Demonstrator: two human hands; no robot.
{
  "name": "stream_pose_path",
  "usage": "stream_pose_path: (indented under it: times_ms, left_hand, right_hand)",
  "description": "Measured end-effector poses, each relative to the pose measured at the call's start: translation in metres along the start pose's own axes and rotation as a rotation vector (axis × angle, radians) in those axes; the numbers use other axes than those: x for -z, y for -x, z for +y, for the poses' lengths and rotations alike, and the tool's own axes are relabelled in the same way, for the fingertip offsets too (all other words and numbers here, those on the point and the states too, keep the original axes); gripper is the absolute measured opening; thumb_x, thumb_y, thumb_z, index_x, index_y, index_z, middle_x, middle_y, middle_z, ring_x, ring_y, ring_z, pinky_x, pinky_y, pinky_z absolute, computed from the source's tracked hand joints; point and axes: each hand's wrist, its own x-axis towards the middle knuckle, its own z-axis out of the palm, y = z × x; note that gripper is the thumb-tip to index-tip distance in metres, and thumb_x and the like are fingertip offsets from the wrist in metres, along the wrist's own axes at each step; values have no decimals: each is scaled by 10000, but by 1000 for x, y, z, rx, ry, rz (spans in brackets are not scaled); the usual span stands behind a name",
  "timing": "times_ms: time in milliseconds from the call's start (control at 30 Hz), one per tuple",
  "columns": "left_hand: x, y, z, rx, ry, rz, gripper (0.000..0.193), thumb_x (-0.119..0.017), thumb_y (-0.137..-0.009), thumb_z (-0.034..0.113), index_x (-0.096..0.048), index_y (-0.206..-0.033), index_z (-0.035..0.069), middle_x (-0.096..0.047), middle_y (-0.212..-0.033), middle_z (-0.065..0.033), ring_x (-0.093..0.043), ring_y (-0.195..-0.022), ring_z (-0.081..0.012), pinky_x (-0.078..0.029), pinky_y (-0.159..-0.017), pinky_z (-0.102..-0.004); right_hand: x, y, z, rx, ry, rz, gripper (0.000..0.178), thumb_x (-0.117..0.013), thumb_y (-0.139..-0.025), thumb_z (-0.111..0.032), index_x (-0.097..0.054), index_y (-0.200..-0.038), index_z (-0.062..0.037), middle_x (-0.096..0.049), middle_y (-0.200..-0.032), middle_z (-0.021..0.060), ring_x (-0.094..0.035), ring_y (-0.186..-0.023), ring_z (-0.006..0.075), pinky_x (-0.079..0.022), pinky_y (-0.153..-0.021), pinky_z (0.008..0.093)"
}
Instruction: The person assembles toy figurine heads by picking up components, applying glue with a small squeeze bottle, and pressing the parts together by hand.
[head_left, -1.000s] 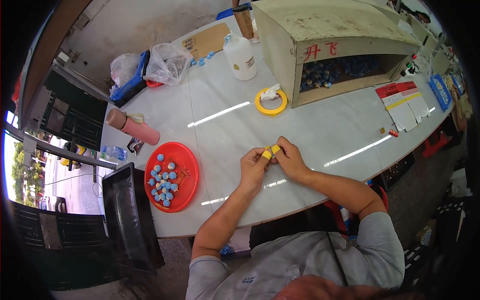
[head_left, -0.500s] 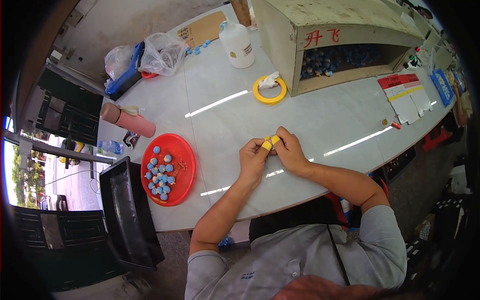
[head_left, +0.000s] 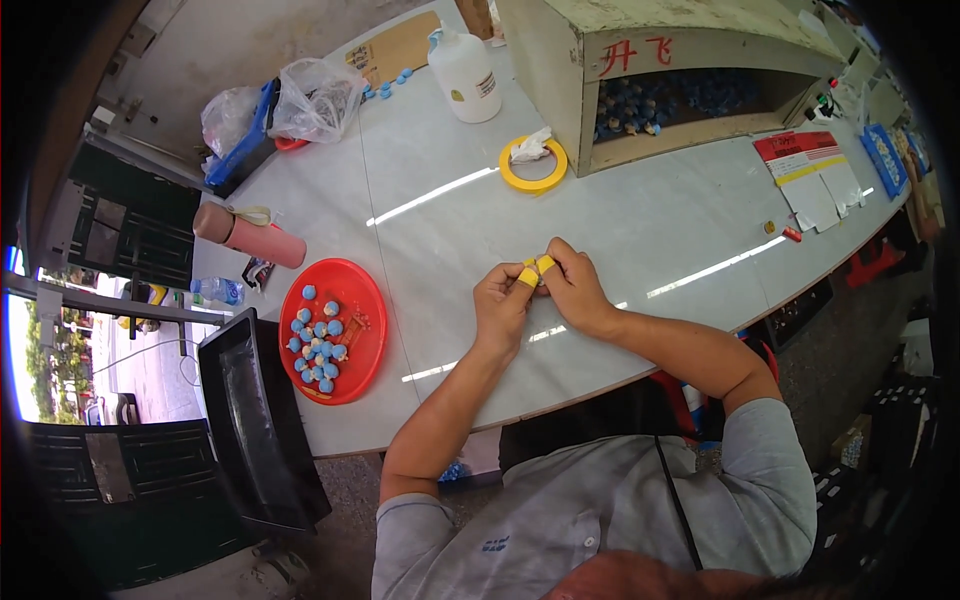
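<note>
Over the middle of the grey table [head_left: 430, 260], my left hand [head_left: 502, 303] and my right hand [head_left: 577, 292] meet, both closed. Yellow tape wraps each thumb. The thumbs press together at the tips, and a small pale piece seems pinched between them, mostly hidden by the fingers. To the left of my hands lies a red plastic plate [head_left: 365, 345]. Small blue balls [head_left: 322, 329] with pale patches are heaped on it, beside a brownish flat piece [head_left: 350, 328].
A yellow tape roll [head_left: 533, 184] with white tissue lies ahead, near a white bottle [head_left: 465, 78]. At the far right stands a box-like cabinet [head_left: 588, 110] with many blue pieces inside. A pink flask [head_left: 265, 243] and black tray [head_left: 245, 420] are left; papers [head_left: 815, 180] lie right.
The view has shifted slightly, so the table things appear a little higher. My hands stay together in the same pinch, with only slight finger movement.
</note>
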Motion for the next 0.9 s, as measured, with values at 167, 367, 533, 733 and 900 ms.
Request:
stream_pose_path:
  times_ms: [167,367,533,733,900]
  left_hand:
    - [0,-2,0,-1,-39,16,119,-608,-923,115,-617,-966,4,-652,-821,-45,-568,-687,-72,-381,-570,-201]
    - [0,-5,4,-87,-73,73,172,-625,-919,117,-580,-1035,-2,-648,-961,-71,-617,-830,-108,-452,-635,-217]
    - [-1,-7,4,-200,-8,76,220,-627,-910,78,-540,-1079,-35,-616,-1104,-121,-629,-964,-172,-536,-802,-286]
    - [8,-10,14,-91,-1,-22,240,-617,-909,52,-537,-1101,-68,-619,-1103,-147,-636,-964,-191,-548,-824,-293]
    - [15,-12,25,77,-205,-134,204,-586,-895,8,-579,-1069,-98,-645,-1033,-165,-675,-909,-228,-568,-803,-292]
  right_hand:
    - [3,-1,-2,0,127,-49,176,-457,-934,-62,-403,-777,-5,-575,-696,69,-544,-646,78,-474,-546,261]
    - [0,-3,1,-11,-90,-13,108,-488,-950,-101,-511,-982,-1,-609,-898,59,-583,-751,96,-483,-630,240]
    - [12,-5,-4,-66,-100,-46,163,-526,-940,-75,-523,-1072,20,-618,-917,63,-575,-753,74,-491,-680,244]
    - [25,-11,-13,-130,-113,-233,158,-534,-904,-6,-541,-1058,28,-618,-894,51,-565,-747,61,-482,-681,220]
    - [32,-16,-8,-107,-83,-328,111,-544,-911,-12,-552,-1021,-1,-604,-886,21,-544,-749,39,-439,-622,186]
